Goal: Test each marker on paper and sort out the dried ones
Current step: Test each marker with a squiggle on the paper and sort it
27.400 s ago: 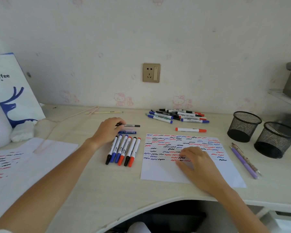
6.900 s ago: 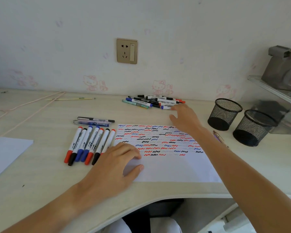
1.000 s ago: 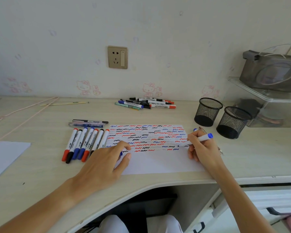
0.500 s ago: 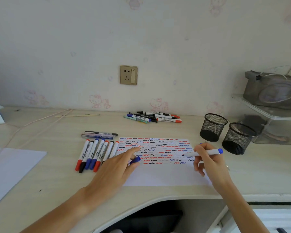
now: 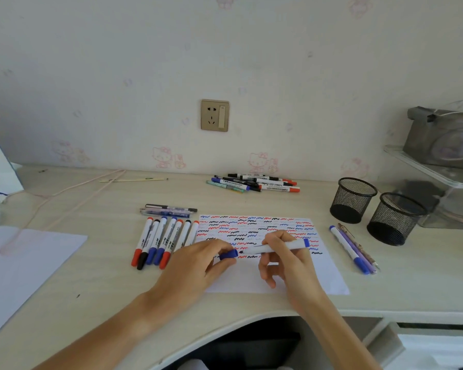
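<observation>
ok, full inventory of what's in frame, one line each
test paper: 1, white with red, blue, black squiggles, desk centre
blue marker: 1, uncapped, in right hand, tip over the paper
blue cap: 1, in left hand fingers
marker row: about 7, red, black, blue caps, left of the paper
two pens: 2, dark and blue, above the row
marker pile: several, mixed caps, by the wall
right-side pens: a blue marker plus purple pens, right of the paper
mesh cups: 2, black, far right
blank sheet: 1, white, left
wall socket: 1, gold
left hand: pinches the cap
right hand: grips the marker
</observation>
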